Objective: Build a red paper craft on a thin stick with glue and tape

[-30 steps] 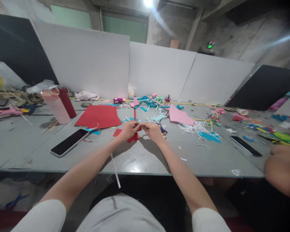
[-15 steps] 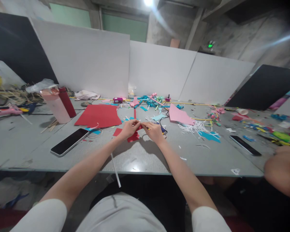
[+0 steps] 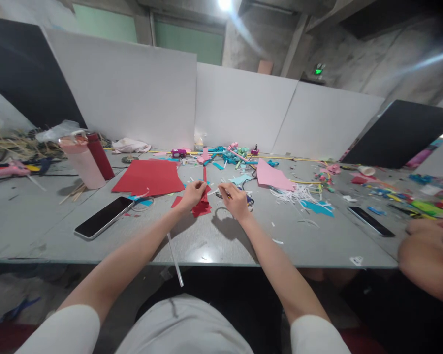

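My left hand (image 3: 194, 195) is closed in a pinch at the top of a red paper piece (image 3: 204, 202), which hangs or lies just under its fingertips. A short gap to the right separates it from my right hand (image 3: 235, 200), whose thumb and fingers are drawn together; whatever they hold is too small to make out. Behind the hands, a narrow red strip (image 3: 205, 173) stretches toward the back of the table. A large red sheet (image 3: 147, 177) lies to the left. Dark-handled tool parts (image 3: 249, 199) show partly behind my right hand.
On the left are a phone (image 3: 104, 218), a pink bottle (image 3: 84, 162) and a red bottle (image 3: 100, 156). Pink paper (image 3: 273, 175), white shreds (image 3: 295, 194) and blue paper (image 3: 317, 207) lie to the right. A clear stick (image 3: 175, 260) overhangs the front edge. Another person's arm (image 3: 424, 255) rests far right.
My hands have come apart: the left shifted slightly left with the red paper, while the right let go of it and stays on the right. The view has turned a little.
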A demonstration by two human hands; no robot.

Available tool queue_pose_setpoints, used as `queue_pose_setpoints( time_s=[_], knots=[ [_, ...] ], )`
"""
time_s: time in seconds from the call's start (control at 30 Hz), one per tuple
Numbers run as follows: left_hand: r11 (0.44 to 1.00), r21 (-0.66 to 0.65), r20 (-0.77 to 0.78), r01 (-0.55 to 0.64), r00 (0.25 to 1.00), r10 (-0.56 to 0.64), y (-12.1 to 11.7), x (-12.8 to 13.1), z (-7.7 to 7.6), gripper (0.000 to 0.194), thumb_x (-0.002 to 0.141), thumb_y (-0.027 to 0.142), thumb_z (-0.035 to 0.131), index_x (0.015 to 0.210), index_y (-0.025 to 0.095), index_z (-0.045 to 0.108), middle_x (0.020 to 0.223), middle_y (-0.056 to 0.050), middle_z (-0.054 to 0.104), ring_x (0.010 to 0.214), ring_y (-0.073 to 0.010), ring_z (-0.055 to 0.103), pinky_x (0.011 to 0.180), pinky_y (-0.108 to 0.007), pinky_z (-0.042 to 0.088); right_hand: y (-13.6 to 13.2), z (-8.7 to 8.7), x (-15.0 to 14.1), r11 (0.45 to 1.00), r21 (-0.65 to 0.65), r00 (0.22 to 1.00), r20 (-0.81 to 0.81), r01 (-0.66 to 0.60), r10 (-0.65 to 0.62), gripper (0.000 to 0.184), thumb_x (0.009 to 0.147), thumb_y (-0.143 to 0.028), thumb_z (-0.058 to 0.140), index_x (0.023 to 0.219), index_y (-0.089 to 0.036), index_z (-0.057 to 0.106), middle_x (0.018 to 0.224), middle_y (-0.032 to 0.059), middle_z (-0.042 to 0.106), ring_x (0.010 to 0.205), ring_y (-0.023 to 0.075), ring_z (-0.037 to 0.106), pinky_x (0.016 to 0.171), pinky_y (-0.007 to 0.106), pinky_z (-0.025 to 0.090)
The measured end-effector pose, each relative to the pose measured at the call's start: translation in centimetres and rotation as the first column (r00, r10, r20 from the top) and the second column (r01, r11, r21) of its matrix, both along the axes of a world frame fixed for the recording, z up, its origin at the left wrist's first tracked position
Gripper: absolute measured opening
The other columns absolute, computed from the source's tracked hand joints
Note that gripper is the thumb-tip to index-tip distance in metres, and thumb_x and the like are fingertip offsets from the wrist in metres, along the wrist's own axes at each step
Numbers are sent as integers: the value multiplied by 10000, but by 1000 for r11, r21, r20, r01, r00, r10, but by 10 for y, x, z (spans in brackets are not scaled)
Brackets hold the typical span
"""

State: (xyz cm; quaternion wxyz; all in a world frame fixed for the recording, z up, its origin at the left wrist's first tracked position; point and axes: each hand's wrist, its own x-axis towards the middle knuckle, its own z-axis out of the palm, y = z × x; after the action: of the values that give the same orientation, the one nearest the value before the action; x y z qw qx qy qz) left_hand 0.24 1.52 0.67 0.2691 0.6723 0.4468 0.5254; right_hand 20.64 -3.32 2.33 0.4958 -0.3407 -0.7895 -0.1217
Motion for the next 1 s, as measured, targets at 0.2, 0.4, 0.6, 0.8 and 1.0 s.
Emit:
queue_pose_setpoints(
  time_s=[0.2, 0.4, 0.6, 0.8, 1.0],
  knots=[
    [993, -25, 29, -117, 993, 118, 15, -22, -7, 354, 905, 477, 546, 742, 190, 673, 737, -40, 692, 702, -183, 589, 670, -299, 449, 0, 5, -1, 997, -11, 990, -116, -81, 79, 218, 1077, -322, 527, 1139, -243, 720, 1078, 65, 789, 996, 203, 752, 899, 307, 568],
    [992, -13, 11, -122, 992, 122, 12, -13, -11, 346, 896, 470, 563, 794, 178, 718, 803, -53, 732, 750, -197, 622, 708, -304, 461, 1, 4, -5, 993, -112, 994, -102, -37, 26, 291, 1072, -375, 528, 1267, -217, 675, 1134, 84, 784, 878, 191, 763, 798, 278, 580],
    [991, -14, 5, -130, 991, 130, 12, -15, -13, 371, 907, 496, 549, 809, 182, 721, 806, -52, 741, 735, -191, 626, 706, -301, 475, -9, 15, -8, 975, -210, 997, -44, -78, 70, 401, 1091, -337, 451, 1463, -219, 542, 1300, 110, 732, 1091, 225, 733, 926, 312, 576],
    [990, -15, -3, -141, 990, 141, 14, -15, -13, 364, 900, 497, 556, 804, 185, 719, 808, -61, 747, 756, -202, 639, 714, -307, 491, -11, 19, -7, 969, -244, 998, 56, -23, 38, 571, 1086, -266, 411, 1646, -244, 303, 1351, 95, 707, 948, 201, 743, 932, 318, 574],
    [990, -4, -12, -143, 990, 143, 13, -15, -13, 359, 900, 490, 555, 780, 186, 704, 789, -58, 739, 739, -202, 627, 715, -316, 486, -6, 12, -5, 970, -235, 996, 42, -65, 77, 569, 1075, -255, 444, 1631, -248, 326, 1352, 93, 696, 1052, 215, 717, 883, 307, 577]
  ],
)
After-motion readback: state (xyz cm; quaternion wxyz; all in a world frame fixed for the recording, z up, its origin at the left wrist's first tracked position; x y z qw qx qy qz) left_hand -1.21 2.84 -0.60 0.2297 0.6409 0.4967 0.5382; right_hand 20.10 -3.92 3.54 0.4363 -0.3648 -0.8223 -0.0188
